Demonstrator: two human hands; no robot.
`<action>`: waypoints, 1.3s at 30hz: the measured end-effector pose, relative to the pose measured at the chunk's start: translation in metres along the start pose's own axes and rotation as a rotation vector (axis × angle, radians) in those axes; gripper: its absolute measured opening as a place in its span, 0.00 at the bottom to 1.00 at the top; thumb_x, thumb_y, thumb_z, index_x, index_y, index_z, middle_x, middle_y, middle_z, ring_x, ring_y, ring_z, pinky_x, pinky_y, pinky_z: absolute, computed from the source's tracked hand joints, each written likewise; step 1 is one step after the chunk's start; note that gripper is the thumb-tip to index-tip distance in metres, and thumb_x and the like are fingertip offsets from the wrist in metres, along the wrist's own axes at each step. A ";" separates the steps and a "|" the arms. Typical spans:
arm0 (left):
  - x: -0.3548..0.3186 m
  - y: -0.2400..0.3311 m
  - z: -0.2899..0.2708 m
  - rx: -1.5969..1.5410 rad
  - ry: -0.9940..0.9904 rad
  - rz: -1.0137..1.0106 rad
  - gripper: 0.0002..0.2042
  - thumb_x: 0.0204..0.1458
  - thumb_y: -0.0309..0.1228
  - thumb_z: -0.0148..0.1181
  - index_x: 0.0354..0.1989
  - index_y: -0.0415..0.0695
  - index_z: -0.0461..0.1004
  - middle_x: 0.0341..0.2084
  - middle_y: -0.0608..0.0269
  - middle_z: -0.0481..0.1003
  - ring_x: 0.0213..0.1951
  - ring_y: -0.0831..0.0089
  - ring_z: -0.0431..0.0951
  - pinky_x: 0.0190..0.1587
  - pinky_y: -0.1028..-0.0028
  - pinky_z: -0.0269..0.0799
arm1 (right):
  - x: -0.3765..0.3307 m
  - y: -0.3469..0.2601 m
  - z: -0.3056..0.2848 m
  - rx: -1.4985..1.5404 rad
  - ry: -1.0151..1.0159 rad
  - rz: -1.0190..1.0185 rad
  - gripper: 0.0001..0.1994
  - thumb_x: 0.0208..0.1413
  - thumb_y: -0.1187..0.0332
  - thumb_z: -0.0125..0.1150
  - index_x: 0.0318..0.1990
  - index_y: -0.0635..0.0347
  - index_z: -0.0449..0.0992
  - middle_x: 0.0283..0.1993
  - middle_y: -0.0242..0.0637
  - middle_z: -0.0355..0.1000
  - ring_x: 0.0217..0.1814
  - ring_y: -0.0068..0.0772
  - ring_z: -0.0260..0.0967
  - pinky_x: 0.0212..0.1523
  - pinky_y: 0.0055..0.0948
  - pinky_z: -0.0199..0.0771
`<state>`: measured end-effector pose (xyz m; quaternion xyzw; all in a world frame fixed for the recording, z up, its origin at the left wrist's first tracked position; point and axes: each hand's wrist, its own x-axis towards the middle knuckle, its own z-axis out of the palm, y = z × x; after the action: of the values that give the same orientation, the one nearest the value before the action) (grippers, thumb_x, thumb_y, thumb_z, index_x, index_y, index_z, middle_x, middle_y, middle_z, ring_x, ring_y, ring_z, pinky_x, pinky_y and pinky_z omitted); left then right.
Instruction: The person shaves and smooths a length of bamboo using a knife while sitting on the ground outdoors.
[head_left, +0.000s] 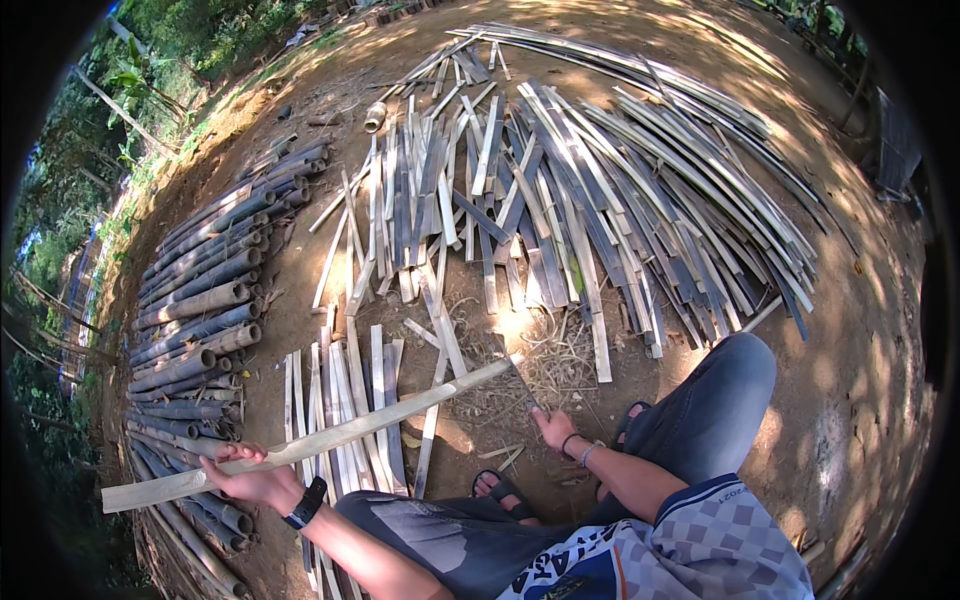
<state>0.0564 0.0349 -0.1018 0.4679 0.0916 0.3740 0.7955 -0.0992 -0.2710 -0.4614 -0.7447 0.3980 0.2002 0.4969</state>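
My left hand (252,478) is closed around a long pale bamboo strip (385,418) near its left end. The strip slants up to the right across my lap, with its far end near the knife. In my right hand (554,428) is a knife (525,386) with a long, dark, thin blade pointing away from me. Its blade crosses the strip's far end; whether the edge touches or bites in cannot be made out. Curly bamboo shavings (560,372) lie on the ground beyond and under the blade.
A large pile of split bamboo strips (600,190) spreads ahead. More strips (345,400) lie to the left near my knee. Stacked dark bamboo poles (215,300) line the far left. A short bamboo piece (375,117) sits beyond, and my sandalled foot (503,490) rests on brown soil.
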 end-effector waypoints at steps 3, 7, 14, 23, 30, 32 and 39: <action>0.005 -0.006 -0.003 -0.007 0.000 -0.008 0.21 0.59 0.48 0.42 0.20 0.47 0.63 0.11 0.68 0.60 0.11 0.80 0.59 0.13 0.82 0.53 | 0.018 0.028 -0.003 -0.048 0.097 0.039 0.37 0.55 0.38 0.44 0.31 0.74 0.75 0.32 0.60 0.74 0.37 0.55 0.74 0.40 0.43 0.73; 0.002 0.020 0.004 -0.109 0.026 -0.047 0.22 0.57 0.50 0.46 0.18 0.48 0.63 0.11 0.71 0.61 0.10 0.80 0.61 0.11 0.81 0.54 | -0.013 -0.034 -0.002 0.122 -0.084 -0.020 0.35 0.57 0.38 0.43 0.22 0.68 0.71 0.18 0.45 0.70 0.16 0.40 0.70 0.18 0.37 0.70; 0.014 0.126 -0.049 -0.266 -0.058 0.253 0.24 0.59 0.52 0.42 0.19 0.46 0.64 0.11 0.70 0.62 0.11 0.80 0.61 0.13 0.80 0.54 | -0.086 -0.106 -0.049 0.367 -0.254 -0.258 0.29 0.60 0.39 0.38 0.23 0.58 0.64 0.12 0.29 0.57 0.07 0.25 0.52 0.09 0.26 0.55; 0.082 0.095 -0.245 -0.258 0.463 -0.026 0.32 0.55 0.63 0.35 0.49 0.46 0.64 0.51 0.52 0.69 0.52 0.56 0.68 0.57 0.48 0.54 | -0.085 -0.112 -0.089 0.603 -0.214 -0.299 0.26 0.61 0.42 0.40 0.24 0.58 0.62 0.12 0.29 0.55 0.08 0.23 0.51 0.08 0.25 0.52; 0.101 -0.028 -0.388 -0.583 0.751 -0.087 0.46 0.50 0.67 0.37 0.68 0.47 0.36 0.65 0.44 0.49 0.66 0.48 0.50 0.65 0.44 0.41 | -0.096 -0.108 -0.102 0.652 -0.264 -0.243 0.26 0.60 0.42 0.43 0.24 0.57 0.62 0.12 0.29 0.56 0.09 0.23 0.52 0.10 0.26 0.56; 0.126 -0.031 -0.440 -0.636 0.677 -0.220 0.47 0.48 0.68 0.40 0.69 0.55 0.29 0.69 0.57 0.38 0.68 0.54 0.41 0.64 0.40 0.39 | -0.105 -0.116 -0.100 0.654 -0.308 -0.277 0.26 0.60 0.43 0.43 0.25 0.57 0.63 0.13 0.29 0.56 0.09 0.23 0.53 0.11 0.25 0.56; 0.124 -0.066 -0.398 -0.074 0.491 -0.817 0.57 0.40 0.67 0.51 0.68 0.42 0.28 0.68 0.45 0.29 0.69 0.47 0.33 0.65 0.46 0.31 | -0.144 -0.117 -0.129 0.647 -0.315 -0.330 0.21 0.61 0.50 0.47 0.25 0.57 0.63 0.14 0.27 0.57 0.10 0.20 0.52 0.10 0.22 0.55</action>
<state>-0.0199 0.3701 -0.3469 0.2629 0.4400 0.1331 0.8483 -0.1059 -0.3083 -0.2388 -0.5639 0.2347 0.0937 0.7863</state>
